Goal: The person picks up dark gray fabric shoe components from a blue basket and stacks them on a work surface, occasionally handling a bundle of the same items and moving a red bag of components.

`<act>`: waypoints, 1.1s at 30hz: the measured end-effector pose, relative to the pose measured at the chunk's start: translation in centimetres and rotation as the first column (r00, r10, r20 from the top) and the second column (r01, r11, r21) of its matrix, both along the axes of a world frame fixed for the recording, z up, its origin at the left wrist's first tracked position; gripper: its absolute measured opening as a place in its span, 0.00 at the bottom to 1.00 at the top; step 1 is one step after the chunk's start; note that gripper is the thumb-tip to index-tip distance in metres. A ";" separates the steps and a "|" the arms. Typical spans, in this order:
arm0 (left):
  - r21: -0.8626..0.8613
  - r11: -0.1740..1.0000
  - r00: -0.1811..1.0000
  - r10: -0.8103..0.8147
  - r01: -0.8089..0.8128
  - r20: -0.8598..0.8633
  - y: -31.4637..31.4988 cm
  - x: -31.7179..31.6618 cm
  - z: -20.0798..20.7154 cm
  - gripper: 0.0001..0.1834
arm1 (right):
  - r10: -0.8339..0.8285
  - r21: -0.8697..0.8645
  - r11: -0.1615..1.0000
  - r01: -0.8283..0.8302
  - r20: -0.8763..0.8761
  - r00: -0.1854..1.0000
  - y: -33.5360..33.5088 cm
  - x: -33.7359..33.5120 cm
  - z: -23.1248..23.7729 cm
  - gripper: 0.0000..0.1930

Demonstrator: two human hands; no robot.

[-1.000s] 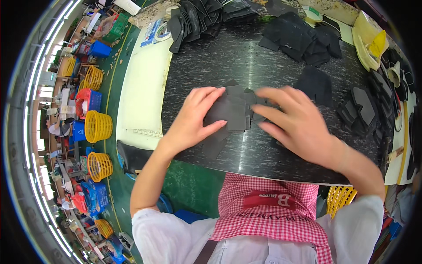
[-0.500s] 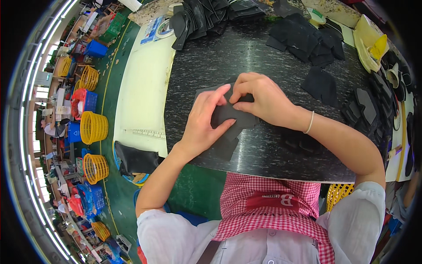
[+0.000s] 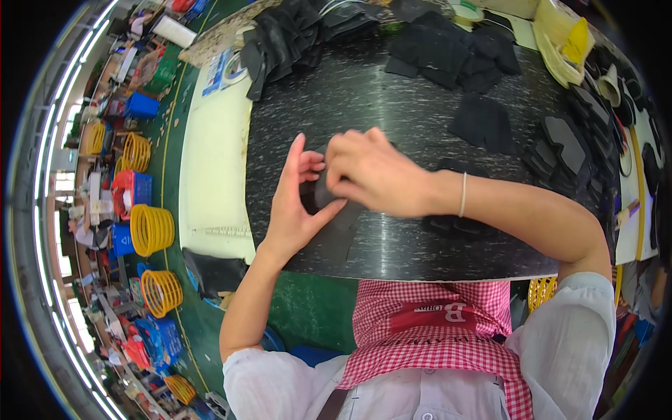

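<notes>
Over the middle-left of the dark speckled table, both my hands work at a dark grey cut piece of sheet material [image 3: 323, 193]. My left hand [image 3: 285, 210] curves around its left side, thumb against the lower edge, index finger raised and the other fingers half curled near the upper edge. From the right, my right hand [image 3: 381, 175] is closed over the piece with fingers bent down in a pinch; its fingertips are partly hidden and a little blurred. Another dark grey piece [image 3: 330, 245] lies flat on the table just below them.
Black cut pieces [image 3: 427, 52] lie heaped at the back, beside a fanned stack of dark pieces [image 3: 280, 42]. More grey pieces [image 3: 567, 150] sit at the right. A white board [image 3: 213, 154] borders the table's left. Yellow baskets [image 3: 152, 229] stand on the green floor.
My hands have shifted left and the view has turned slightly. The right hand has turned knuckles up, covering more of the piece, which now looks partly raised. The left fingers are more upright.
</notes>
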State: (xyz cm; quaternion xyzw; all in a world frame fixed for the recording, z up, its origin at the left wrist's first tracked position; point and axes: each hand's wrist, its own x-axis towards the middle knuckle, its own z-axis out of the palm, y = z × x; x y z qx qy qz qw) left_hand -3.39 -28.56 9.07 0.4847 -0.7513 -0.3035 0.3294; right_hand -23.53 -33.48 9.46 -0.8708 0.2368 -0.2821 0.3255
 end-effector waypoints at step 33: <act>0.141 0.954 0.957 -0.278 0.264 0.084 0.2 -12.0 0.6 0.17 | -0.544 -0.543 0.779 0.315 -0.334 0.770 4.1 -13.8 0.6 0.12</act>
